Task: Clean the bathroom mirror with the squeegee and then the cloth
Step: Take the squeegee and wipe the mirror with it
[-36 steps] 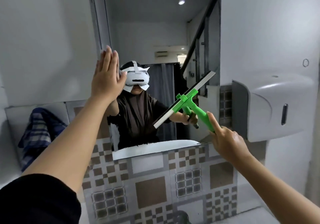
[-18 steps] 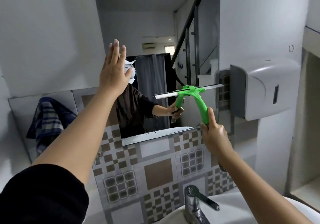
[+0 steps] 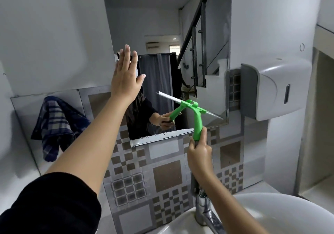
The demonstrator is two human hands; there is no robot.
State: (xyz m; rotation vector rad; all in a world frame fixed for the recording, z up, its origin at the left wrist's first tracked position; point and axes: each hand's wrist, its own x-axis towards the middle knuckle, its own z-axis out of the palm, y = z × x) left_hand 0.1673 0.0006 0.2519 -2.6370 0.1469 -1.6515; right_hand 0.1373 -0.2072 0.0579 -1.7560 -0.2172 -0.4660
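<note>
The bathroom mirror (image 3: 162,25) hangs on the wall ahead, above patterned tiles. My right hand (image 3: 199,152) grips the green handle of the squeegee (image 3: 197,119), whose blade lies against the mirror's lower right part, slanting down to the right. My left hand (image 3: 125,76) is flat against the mirror's left edge, fingers up and together. A blue checked cloth (image 3: 54,123) hangs at the left, over a reflective panel. The mirror shows the reflection of my arm and the squeegee.
A white wall dispenser (image 3: 274,89) juts out just right of the mirror. Below my right forearm are a chrome tap (image 3: 204,210) and a white basin (image 3: 271,215). A recess opens at the far right.
The squeegee has slid down the mirror, its blade tilting from level to sloping down right. The view has dropped, showing more of the basin. My left hand stays on the mirror's edge.
</note>
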